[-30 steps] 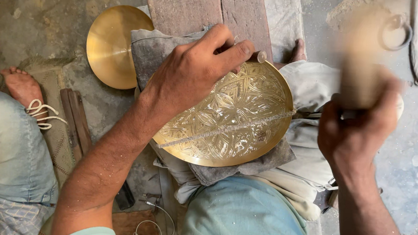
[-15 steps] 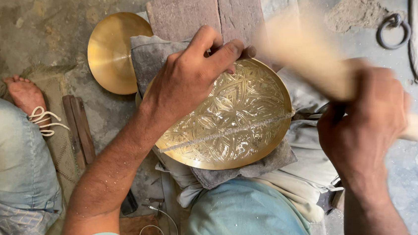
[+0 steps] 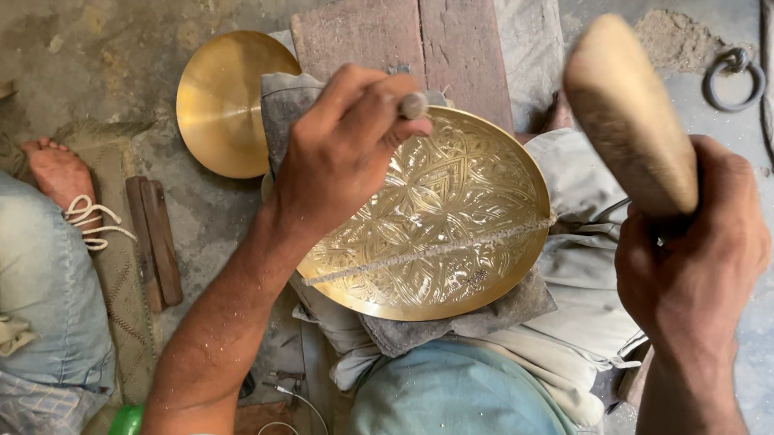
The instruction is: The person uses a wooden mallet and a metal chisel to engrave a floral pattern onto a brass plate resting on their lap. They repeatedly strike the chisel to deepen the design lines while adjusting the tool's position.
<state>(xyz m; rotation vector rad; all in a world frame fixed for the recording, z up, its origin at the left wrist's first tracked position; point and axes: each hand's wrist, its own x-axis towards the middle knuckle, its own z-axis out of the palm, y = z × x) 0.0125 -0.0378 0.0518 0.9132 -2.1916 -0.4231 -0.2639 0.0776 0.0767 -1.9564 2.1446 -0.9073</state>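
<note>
An engraved brass plate (image 3: 446, 222) rests tilted on grey cloth over my lap. My left hand (image 3: 341, 154) lies on the plate's upper left part and grips a small metal punch (image 3: 411, 105), whose top sticks out between the fingers. My right hand (image 3: 691, 269) is raised to the right of the plate and holds a thick wooden mallet (image 3: 630, 112) with its rounded head pointing up and to the left.
A plain brass plate (image 3: 221, 99) lies on the floor behind my left hand, beside two bricks (image 3: 402, 30). Another person's leg and bare foot (image 3: 55, 168) are at the left, near wooden sticks (image 3: 155, 241). A metal ring (image 3: 734, 75) lies at the top right.
The mallet came down toward the punch half a second ago and is now lifted back up to the right. My left hand stays on the plate.
</note>
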